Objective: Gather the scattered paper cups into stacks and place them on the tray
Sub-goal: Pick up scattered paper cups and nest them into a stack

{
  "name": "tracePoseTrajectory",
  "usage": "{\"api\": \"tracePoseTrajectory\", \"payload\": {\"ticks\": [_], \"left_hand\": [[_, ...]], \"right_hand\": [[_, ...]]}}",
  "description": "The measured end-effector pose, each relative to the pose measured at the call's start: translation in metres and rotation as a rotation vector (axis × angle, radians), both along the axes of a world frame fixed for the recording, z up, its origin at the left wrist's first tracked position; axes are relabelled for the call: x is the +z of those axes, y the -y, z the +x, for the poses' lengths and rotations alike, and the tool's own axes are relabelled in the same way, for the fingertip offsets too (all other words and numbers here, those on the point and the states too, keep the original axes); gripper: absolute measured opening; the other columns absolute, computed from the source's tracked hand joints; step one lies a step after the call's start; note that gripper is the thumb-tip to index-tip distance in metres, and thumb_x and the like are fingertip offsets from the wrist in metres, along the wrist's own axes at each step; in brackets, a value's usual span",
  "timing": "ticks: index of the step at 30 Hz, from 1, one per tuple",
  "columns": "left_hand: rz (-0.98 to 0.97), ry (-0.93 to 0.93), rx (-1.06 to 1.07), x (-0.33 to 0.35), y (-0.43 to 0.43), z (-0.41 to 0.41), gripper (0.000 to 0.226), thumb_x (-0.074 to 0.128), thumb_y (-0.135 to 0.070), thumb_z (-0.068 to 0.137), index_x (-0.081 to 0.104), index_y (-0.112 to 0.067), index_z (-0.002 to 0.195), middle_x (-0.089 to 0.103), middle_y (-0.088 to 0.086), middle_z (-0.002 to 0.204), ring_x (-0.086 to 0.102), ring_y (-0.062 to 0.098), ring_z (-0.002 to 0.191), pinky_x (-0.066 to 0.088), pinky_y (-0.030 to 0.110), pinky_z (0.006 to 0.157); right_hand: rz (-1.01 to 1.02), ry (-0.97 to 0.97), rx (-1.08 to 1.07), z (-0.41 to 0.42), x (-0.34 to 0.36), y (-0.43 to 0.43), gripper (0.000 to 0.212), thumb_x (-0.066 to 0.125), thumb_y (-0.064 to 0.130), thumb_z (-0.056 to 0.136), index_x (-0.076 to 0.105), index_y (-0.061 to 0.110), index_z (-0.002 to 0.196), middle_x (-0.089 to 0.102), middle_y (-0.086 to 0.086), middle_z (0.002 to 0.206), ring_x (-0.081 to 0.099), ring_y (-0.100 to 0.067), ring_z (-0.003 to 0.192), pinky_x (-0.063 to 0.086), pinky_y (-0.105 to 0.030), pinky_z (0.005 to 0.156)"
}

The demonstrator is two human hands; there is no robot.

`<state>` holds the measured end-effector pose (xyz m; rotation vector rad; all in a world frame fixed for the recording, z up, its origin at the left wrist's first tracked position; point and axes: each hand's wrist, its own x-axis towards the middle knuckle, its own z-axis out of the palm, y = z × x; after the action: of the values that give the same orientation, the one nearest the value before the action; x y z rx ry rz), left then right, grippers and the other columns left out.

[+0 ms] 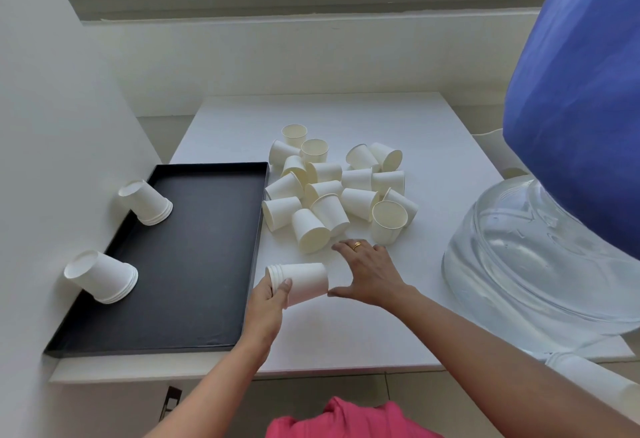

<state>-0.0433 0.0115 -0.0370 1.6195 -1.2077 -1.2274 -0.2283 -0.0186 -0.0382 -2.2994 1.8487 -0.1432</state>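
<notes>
Just right of the black tray (180, 264), off its near right edge: a short stack of nested paper cups (301, 281) lying sideways above the white tabletop (433, 195), long axis roughly level, rims toward the tray, closed base away from it. Left hand (270, 302) wrapped around the rim end, thumb over the top. Right hand (370, 271) spread wide with nothing clasped, thumb tip touching the stack's base, fingers fanned toward the loose pile (339, 188). Pile farther from the tray's right edge than the held stack: white cups tumbled together, most on their sides pointing every way, a few upright with mouths up. On the tray, along its left side against the wall, a far stack (147, 202) and a near stack (102, 276), both mouth-down, bases up, leaning left in this wide-angle view.
</notes>
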Motion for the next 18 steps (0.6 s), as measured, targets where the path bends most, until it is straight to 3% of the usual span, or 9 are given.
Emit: {"api": "tracePoseTrajectory", "payload": {"ticks": [6,11,14,18], "left_hand": [[0.02,0.004,0.018,-0.004,0.002,0.002,0.026,0.045,-0.019,0.096,0.057,-0.007,0.116,0.06,0.007,0.1,0.052,0.016,0.085,0.039,0.019,0.064],[0.028,0.004,0.008,-0.005,0.005,0.002,0.027,0.045,-0.019,0.096,0.057,-0.007,0.117,0.06,0.008,0.101,0.052,0.017,0.086,0.04,0.021,0.064],[0.029,0.012,0.009,-0.004,0.008,0.002,0.027,0.045,-0.02,0.096,0.057,-0.009,0.118,0.06,0.008,0.102,0.051,0.018,0.088,0.04,0.021,0.064],[0.032,0.023,0.012,-0.006,0.01,0.005,0.028,0.045,-0.02,0.096,0.057,-0.009,0.119,0.061,0.01,0.107,0.052,0.02,0.091,0.04,0.021,0.065]], "right_hand": [[-0.093,-0.03,-0.159,-0.022,0.001,0.017,0.061,0.059,0.038,0.084,0.036,0.019,0.137,0.027,-0.004,0.151,0.02,-0.019,0.141,0.027,-0.041,0.104],[0.04,-0.107,-0.295,-0.035,-0.004,0.026,0.057,0.053,0.035,0.089,0.032,0.015,0.138,0.016,-0.008,0.154,0.009,-0.022,0.144,0.021,-0.049,0.109],[0.095,-0.132,-0.307,-0.043,-0.008,0.028,0.057,0.049,0.034,0.091,0.029,0.011,0.139,0.022,-0.006,0.152,0.017,-0.022,0.141,0.026,-0.047,0.106],[0.026,-0.105,-0.299,-0.045,-0.01,0.028,0.045,0.048,0.028,0.091,0.041,0.011,0.131,0.04,-0.005,0.139,0.034,-0.024,0.13,0.033,-0.039,0.096]]}}
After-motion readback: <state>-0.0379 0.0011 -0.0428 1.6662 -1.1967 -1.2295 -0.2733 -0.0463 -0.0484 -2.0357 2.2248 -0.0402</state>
